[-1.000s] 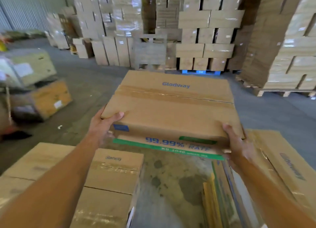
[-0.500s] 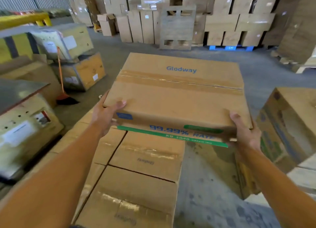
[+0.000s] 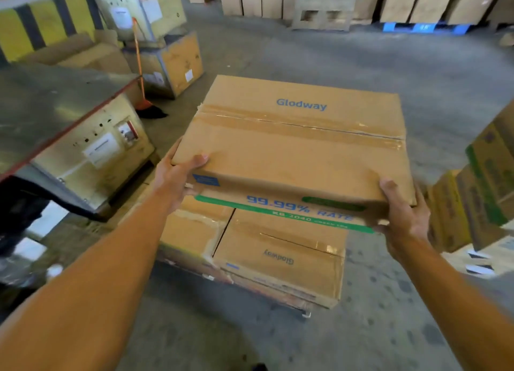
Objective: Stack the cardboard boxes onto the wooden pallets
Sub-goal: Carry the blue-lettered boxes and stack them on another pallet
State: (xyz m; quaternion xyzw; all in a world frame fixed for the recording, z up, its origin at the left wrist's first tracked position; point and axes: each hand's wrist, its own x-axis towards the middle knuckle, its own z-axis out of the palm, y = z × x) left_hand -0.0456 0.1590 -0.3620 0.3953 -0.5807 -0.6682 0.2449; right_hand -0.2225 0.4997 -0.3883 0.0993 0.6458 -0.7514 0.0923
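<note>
Because the weight needs sharing, left hand [image 3: 178, 181] curls round the near-left corner, thumb on top. Glodway box [image 3: 300, 148] is held level above the stacked boxes [image 3: 278, 253], probably aligned for lowering. Right hand [image 3: 400, 217] clasps the near-right corner, thumb on top, fingers hidden underneath.
</note>
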